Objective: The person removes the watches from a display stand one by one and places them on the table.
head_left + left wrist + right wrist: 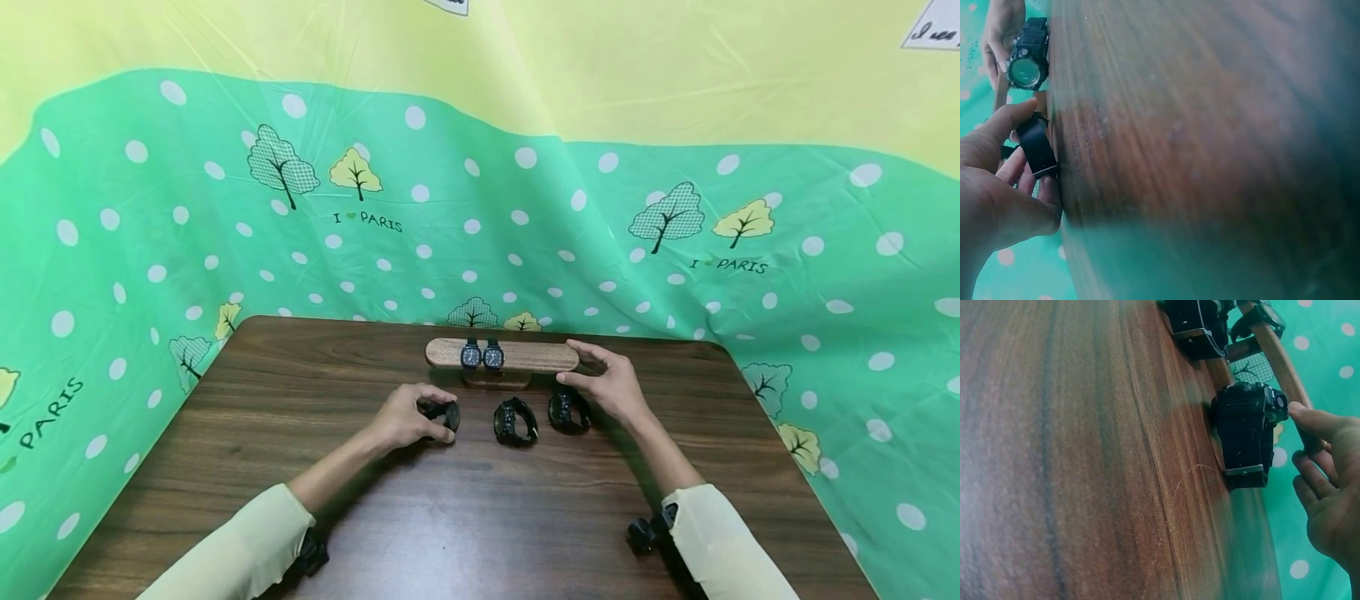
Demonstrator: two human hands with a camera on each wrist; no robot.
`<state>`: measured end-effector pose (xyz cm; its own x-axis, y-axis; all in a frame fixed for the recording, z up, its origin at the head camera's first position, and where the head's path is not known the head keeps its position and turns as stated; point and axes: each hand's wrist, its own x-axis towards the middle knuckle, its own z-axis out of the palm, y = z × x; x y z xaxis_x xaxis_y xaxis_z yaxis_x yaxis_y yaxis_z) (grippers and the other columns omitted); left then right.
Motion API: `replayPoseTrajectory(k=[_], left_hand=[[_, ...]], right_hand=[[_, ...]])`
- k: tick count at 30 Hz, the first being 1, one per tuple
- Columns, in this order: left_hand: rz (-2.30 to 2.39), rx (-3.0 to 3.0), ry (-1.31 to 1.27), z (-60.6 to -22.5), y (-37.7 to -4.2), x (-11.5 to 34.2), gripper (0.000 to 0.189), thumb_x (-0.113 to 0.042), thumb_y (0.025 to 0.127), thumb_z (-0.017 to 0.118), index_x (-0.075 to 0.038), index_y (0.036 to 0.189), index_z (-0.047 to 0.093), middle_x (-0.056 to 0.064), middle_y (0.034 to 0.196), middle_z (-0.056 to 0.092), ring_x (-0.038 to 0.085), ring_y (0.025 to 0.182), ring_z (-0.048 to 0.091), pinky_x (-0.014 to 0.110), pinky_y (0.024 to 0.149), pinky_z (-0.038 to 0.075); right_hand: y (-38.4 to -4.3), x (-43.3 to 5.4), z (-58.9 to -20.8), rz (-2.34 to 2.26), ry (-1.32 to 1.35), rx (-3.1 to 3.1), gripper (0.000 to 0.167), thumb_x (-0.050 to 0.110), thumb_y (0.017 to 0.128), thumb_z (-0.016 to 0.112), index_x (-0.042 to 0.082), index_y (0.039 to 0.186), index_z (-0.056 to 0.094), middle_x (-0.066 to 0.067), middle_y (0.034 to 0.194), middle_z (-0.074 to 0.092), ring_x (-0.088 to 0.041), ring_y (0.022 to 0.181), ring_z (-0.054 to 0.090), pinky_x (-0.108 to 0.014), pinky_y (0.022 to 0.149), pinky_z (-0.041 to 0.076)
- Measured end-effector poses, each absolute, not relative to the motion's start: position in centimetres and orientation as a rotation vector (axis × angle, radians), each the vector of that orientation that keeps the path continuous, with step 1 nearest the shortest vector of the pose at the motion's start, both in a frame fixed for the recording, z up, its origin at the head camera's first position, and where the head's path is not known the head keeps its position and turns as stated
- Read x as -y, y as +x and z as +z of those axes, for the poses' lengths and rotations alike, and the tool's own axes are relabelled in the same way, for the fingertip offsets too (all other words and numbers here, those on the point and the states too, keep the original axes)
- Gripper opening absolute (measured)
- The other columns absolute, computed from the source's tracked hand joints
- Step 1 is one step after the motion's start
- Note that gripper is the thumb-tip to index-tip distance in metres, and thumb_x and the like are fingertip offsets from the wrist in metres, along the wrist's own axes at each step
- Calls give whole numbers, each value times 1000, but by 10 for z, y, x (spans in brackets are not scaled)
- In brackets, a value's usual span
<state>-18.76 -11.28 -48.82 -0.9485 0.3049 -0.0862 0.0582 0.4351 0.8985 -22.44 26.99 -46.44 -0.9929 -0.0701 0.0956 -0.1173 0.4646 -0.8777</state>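
Wd tbl [450, 517]: L fingers [1016, 115] pinch watch [1038, 147], R fingers [1319, 422] grip stand [540, 357].

We see a cloth backdrop [491, 179] that is green with white dots below and yellow above; on the green part, we find yellow trees [356, 171], chequered trees [279, 161] and black lettering [382, 222]. The table [450, 517] is dark brown with streaked grain, while the watch stand [540, 357] is lighter brown. The wristwatches [504, 423] are black. We also notice pale cream sleeves [232, 542].
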Motion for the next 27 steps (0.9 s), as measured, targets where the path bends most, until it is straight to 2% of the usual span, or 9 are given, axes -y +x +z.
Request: replayPoseTrajectory(k=[4, 15, 21, 27], left_hand=[[1516, -2456, 337, -490, -187, 111, 63, -4, 70, 103, -7, 130, 83, 13, 125, 85, 23, 113, 76, 48, 113, 58], [1516, -2443, 379, -491, -188, 112, 63, -5, 72, 103, -6, 131, 82, 12, 126, 85, 21, 112, 76, 44, 109, 60], [1514, -2436, 383, -490, -188, 113, 64, -6, 72, 104, -6, 132, 81, 12, 126, 84, 21, 114, 75, 44, 109, 61], [1520, -2417, 352, -487, -189, 114, 64, -7, 72, 104, -7, 132, 81, 9, 126, 83, 21, 116, 73, 45, 111, 59]], right_hand=[[-225, -270, -465, 1588, 167, 2653, 73, 28, 94, 96, 16, 159, 66, -15, 153, 73, -37, 146, 67, -8, 93, 51], [-223, -269, -464, 1595, 160, 2647, 72, 27, 94, 96, 15, 159, 66, -16, 153, 73, -37, 146, 67, -8, 93, 51], [-225, -271, -467, 1589, 163, 2649, 71, 27, 94, 95, 16, 158, 67, -17, 153, 73, -39, 146, 67, -11, 87, 55], [-227, -271, -468, 1579, 164, 2660, 73, 28, 94, 95, 15, 160, 65, -14, 157, 71, -38, 148, 65, -8, 91, 53]])
